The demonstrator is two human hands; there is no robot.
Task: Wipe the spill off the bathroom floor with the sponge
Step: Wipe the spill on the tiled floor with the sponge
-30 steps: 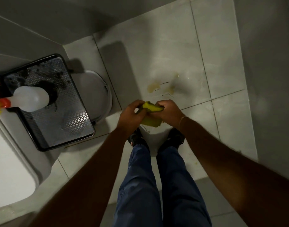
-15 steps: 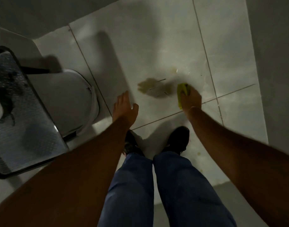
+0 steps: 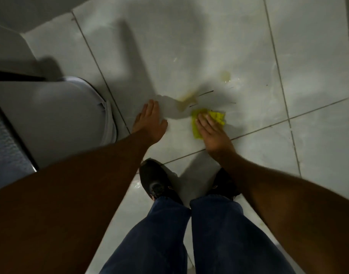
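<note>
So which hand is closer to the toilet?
Left. The left hand is spread flat just beside the toilet. The right hand is farther away, past the left one, pressing the yellow sponge onto the floor.

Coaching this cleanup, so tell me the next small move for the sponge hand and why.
Probably slide the sponge forward and left under the right hand, into the brownish puddle: it lies just beyond the sponge's far edge, unwiped. The left hand rests flat on the floor tile.
</note>
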